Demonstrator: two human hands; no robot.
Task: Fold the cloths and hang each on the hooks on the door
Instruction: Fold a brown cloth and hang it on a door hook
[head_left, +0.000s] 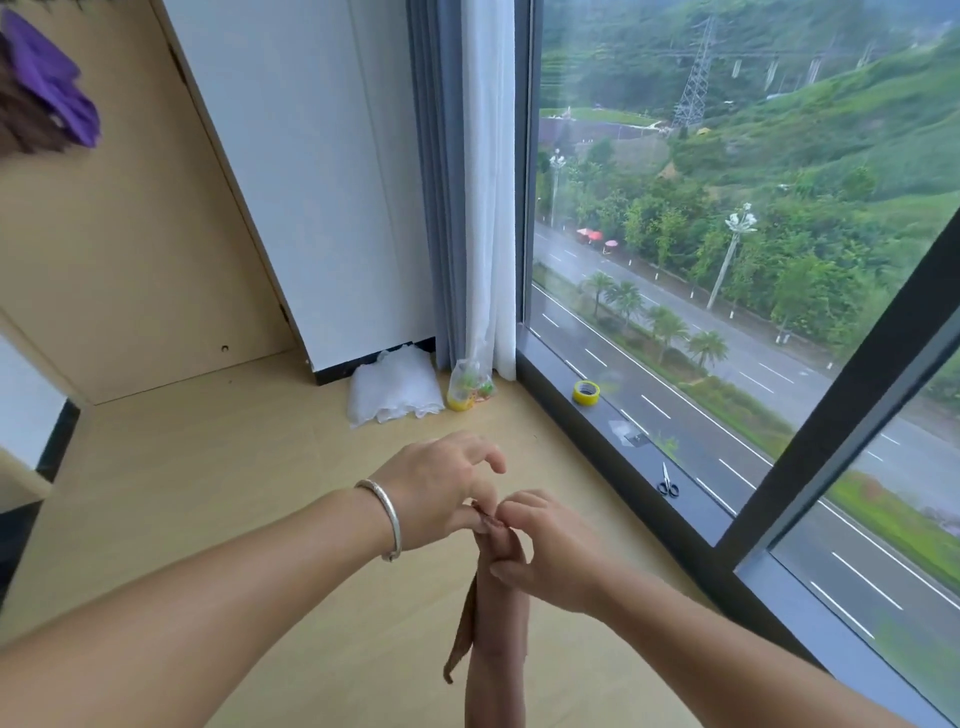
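A brown cloth (496, 639) hangs down in a narrow strip from my two hands at the bottom centre. My left hand (441, 488), with a silver bangle on its wrist, pinches the cloth's top edge between thumb and fingers. My right hand (550, 551) grips the same top edge just to the right, its fingers curled round the cloth. At the top left a purple cloth (52, 78) and a dark brown cloth (26, 124) hang against a beige door (119, 234); their hooks are hidden.
A white wall panel (291, 182) stands beside the door. A white folded fabric (392, 384) and a plastic bag (470, 387) lie on the floor by the curtains (467, 182). Yellow tape (586, 392) and scissors (667, 482) lie on the window sill at right.
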